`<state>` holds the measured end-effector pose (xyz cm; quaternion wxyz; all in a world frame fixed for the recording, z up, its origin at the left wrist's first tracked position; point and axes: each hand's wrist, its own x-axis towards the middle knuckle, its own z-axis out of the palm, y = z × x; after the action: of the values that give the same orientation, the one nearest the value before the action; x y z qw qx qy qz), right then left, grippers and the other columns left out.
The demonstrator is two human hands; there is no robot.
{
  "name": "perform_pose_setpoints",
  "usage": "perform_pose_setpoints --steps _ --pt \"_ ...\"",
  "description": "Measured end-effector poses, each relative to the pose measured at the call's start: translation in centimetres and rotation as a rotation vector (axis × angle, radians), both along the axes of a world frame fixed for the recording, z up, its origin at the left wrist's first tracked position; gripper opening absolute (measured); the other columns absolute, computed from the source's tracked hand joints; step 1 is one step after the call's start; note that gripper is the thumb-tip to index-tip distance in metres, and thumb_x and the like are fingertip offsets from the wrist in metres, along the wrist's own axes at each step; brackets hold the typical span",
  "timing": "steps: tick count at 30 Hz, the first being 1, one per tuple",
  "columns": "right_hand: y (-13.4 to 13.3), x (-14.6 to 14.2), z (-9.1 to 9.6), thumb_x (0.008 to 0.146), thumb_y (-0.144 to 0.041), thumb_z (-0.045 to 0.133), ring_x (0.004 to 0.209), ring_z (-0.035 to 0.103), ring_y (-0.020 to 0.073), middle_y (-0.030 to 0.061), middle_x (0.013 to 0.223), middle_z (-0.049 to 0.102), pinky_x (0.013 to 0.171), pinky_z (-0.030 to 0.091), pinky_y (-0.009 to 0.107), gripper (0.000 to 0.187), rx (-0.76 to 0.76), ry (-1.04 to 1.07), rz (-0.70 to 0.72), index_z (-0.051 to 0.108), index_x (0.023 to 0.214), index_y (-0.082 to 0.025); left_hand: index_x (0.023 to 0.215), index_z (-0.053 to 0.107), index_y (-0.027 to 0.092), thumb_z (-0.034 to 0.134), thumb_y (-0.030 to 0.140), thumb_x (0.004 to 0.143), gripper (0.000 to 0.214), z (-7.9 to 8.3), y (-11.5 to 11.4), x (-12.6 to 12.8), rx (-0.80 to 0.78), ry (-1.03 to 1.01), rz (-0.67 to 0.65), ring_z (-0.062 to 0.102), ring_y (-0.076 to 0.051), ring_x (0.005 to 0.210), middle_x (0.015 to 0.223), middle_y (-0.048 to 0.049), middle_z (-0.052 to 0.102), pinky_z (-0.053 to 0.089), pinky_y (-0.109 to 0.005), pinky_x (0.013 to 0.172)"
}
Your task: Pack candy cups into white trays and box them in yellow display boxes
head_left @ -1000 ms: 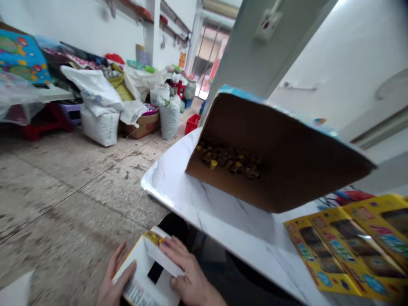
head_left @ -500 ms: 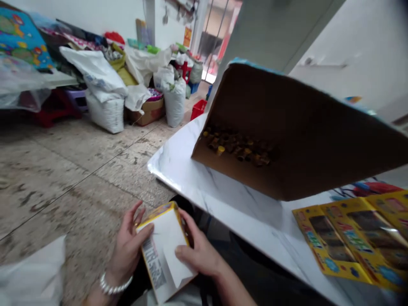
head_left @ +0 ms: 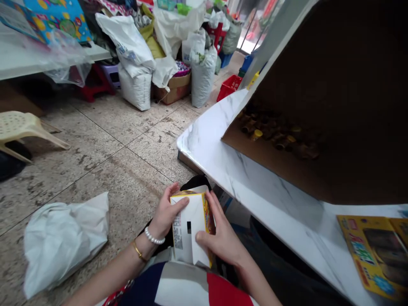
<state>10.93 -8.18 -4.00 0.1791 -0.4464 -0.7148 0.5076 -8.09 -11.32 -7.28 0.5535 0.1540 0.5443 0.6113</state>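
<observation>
Low over my lap, both hands hold a small yellow-edged cardboard box, its white panel facing up at me. Printed text runs down the panel's left part, and a dark slot shows near its middle. My left hand grips the upper left edge, thumb lying on the white panel. Along the right side my right hand is closed on the box, its thumb pressing the panel beside the slot. The fingertips behind the box are partly hidden.
A large open carton holding several small brown pieces with yellow caps stands on the marble-patterned table. Flat yellow windowed boxes lie at the table's right. A white sack and a cream plastic stool are on the floor.
My view has tilted down and shifted left. The box has turned more upright in my hands, and a dark slot now shows in its white panel. Both hands keep hold of it.
</observation>
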Motion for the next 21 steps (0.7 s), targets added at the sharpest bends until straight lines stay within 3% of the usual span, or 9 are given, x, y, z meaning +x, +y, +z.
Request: perform_pose_setpoints --steps 3,7,12,15,18,21 --pt "-0.9 -0.3 -0.1 0.065 -0.032 0.082 0.151 0.019 0.0307 0.0119 0.165 0.017 0.12 0.02 0.054 0.114 -0.039 -0.051 -0.032 0.017 0.159 -0.024 0.135 0.044 0.02 0.083 0.037 0.071 0.077 -0.1 -0.2 0.6 -0.023 -0.048 0.027 0.047 -0.031 0.134 0.149 -0.0166 0.043 0.039 -0.042 0.11" --pt "-0.7 -0.9 0.0 0.065 -0.021 0.076 0.144 0.036 0.0291 0.0107 0.159 0.033 0.119 0.028 0.051 0.108 -0.032 -0.002 -0.137 0.02 0.157 -0.025 0.137 0.044 0.019 0.076 0.038 0.076 0.072 0.1 -0.7 1.1 -0.015 -0.158 0.009 0.05 -0.031 0.131 0.148 -0.0152 0.046 0.042 -0.04 0.107" --pt "0.3 -0.6 0.2 0.072 -0.027 0.071 0.12 0.062 0.0281 0.0105 0.143 0.055 0.101 0.05 0.046 0.098 -0.235 0.254 -0.199 0.02 0.157 -0.025 0.137 0.051 0.018 0.073 0.051 0.075 0.074 0.2 -2.0 1.4 0.078 -0.265 -0.132 0.06 -0.035 0.119 0.132 -0.0139 0.063 0.049 -0.045 0.1" --pt "0.6 -0.6 0.2 0.077 -0.03 0.071 0.117 0.064 0.0274 0.0089 0.138 0.061 0.096 0.054 0.044 0.095 -0.323 0.393 -0.156 0.019 0.156 -0.025 0.148 0.037 0.023 0.075 0.059 0.072 0.093 0.5 -2.6 1.4 0.196 -0.303 -0.234 0.06 -0.037 0.119 0.133 -0.0135 0.063 0.051 -0.046 0.097" --pt "0.6 -1.0 0.4 0.081 -0.031 0.069 0.118 0.063 0.0267 0.0084 0.138 0.061 0.099 0.052 0.045 0.086 -0.32 0.416 -0.129 0.024 0.155 -0.026 0.154 0.02 0.027 0.081 0.05 0.071 0.105 1.1 -2.5 0.9 0.224 -0.253 -0.265 0.059 -0.035 0.121 0.139 -0.0131 0.059 0.05 -0.044 0.099" --pt "0.7 -1.4 0.7 0.083 -0.035 0.07 0.121 0.061 0.0266 0.0093 0.142 0.057 0.102 0.05 0.044 0.085 -0.31 0.381 -0.148 0.024 0.154 -0.025 0.152 0.02 0.026 0.082 0.034 0.072 0.102 1.7 -2.0 0.3 0.175 -0.201 -0.277 0.061 -0.033 0.119 0.137 -0.0127 0.061 0.052 -0.043 0.097"
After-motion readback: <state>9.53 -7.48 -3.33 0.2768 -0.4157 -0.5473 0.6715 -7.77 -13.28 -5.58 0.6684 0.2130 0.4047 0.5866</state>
